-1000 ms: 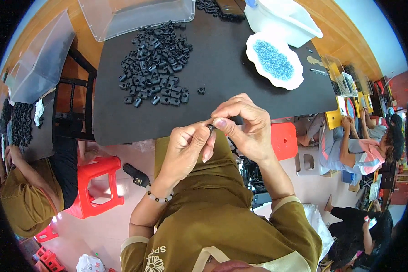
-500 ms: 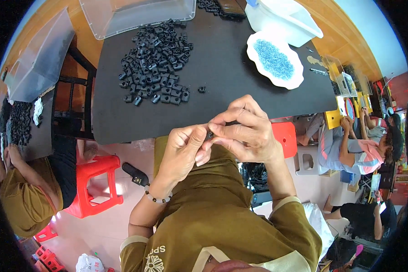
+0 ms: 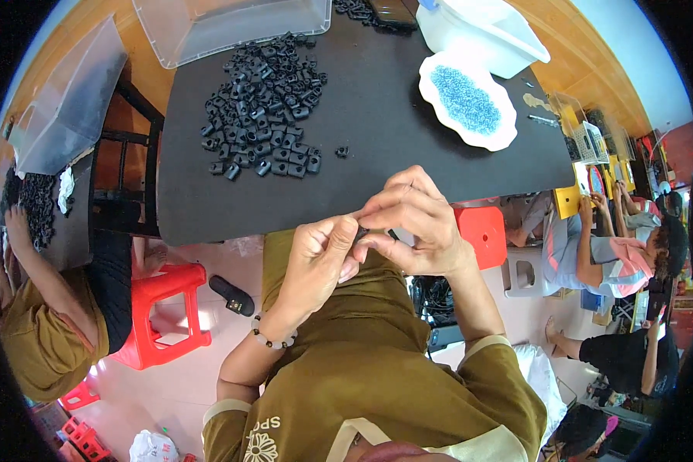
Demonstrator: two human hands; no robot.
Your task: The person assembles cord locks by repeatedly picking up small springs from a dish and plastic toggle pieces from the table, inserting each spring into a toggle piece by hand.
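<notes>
Left hand [image 3: 316, 258] and right hand [image 3: 423, 227], together pinching one small black part [image 3: 361, 233]; black pile [image 3: 266, 115] at eleven o'clock; slackened pinch could drop the part.

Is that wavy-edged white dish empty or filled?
Partly filled: small blue pieces cover the white dish in the middle, leaving its rim bare.

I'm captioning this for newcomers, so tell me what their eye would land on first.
Probably the heap of small black parts on the left half of the dark table, then the white scalloped dish of tiny blue pieces toward its right. Around the middle of the view, the left hand and right hand hold a small black piece by the table's near edge.
</notes>
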